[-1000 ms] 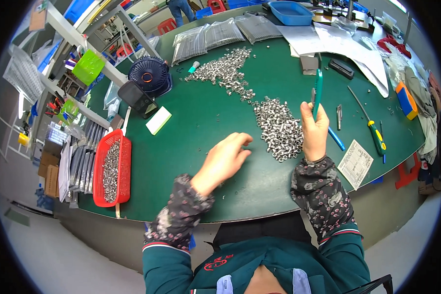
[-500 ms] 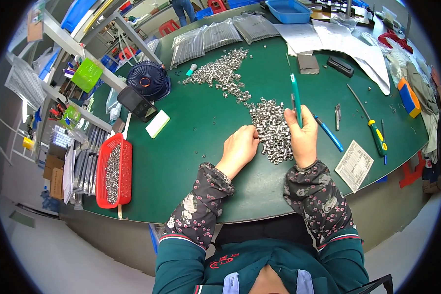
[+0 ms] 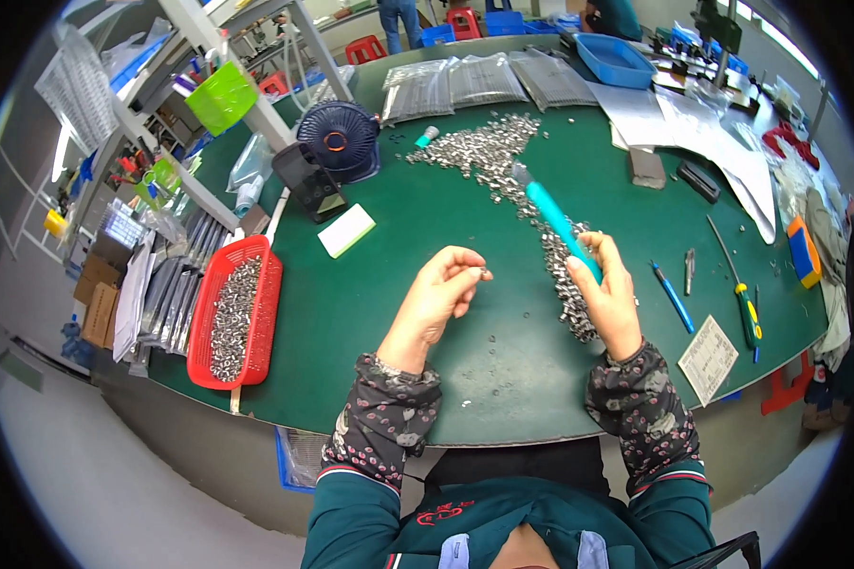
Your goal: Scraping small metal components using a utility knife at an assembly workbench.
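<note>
We've got our left hand [image 3: 436, 294] pinched narrow, thumb and finger closed on a tiny metal bit [image 3: 486, 274] right at the tips. Our right hand [image 3: 611, 299] is wrapped around a teal tool [image 3: 560, 223] that points up and away to the left, over the bits. We see the near pile [image 3: 569, 302] just left of the right hand and partly under it, running into a wider pile [image 3: 491, 147] farther out, beyond both hands. Right of that hand we spot a blue pen [image 3: 672, 296], then a screwdriver [image 3: 750, 318], with a card [image 3: 708, 360] nearer us. Well left of the left hand we have a red basket [image 3: 198, 346] with more bits inside, and up-left of it a white block [image 3: 345, 230], a phone [image 3: 304, 175] and a fan [image 3: 337, 139].
</note>
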`<state>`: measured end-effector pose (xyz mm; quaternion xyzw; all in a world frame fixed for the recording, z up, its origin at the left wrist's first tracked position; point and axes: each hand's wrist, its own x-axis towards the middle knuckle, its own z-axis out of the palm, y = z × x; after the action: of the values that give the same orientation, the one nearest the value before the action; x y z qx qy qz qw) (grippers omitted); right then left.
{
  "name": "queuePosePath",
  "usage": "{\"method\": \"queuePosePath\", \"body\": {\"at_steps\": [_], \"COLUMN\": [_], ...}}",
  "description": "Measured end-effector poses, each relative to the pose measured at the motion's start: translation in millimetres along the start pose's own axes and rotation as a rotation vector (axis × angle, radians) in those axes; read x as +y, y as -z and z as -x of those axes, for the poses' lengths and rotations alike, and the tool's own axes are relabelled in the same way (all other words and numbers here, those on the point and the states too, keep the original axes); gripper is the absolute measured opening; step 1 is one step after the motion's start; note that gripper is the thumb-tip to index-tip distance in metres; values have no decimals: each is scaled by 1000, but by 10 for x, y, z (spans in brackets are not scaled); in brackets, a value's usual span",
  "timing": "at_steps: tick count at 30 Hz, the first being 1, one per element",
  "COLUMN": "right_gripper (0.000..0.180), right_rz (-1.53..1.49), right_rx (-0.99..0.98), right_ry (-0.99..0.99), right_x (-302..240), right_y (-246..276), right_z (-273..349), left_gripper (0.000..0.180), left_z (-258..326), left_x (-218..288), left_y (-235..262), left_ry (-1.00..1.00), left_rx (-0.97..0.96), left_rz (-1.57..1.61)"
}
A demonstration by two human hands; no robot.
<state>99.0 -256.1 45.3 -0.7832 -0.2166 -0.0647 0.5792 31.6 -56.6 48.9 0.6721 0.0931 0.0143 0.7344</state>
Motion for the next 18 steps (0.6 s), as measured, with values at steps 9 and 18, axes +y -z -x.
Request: {"method": "queuePosePath", "body": {"at_steps": [9, 18], "right_gripper": [26, 24], "right_rz": [-38, 43], "right_rx": [-332, -493], "right_ry": [-2, -102], "right_x": [-43, 4], "right_y": [-398, -339], "right_z": [103, 129], "left_gripper": [12, 10], "left_z": [14, 63], "left_x": [-422, -410], "left_y": [656, 614], "left_ry": [-87, -81], "left_rx": [102, 119], "left_rz": [588, 534]}}
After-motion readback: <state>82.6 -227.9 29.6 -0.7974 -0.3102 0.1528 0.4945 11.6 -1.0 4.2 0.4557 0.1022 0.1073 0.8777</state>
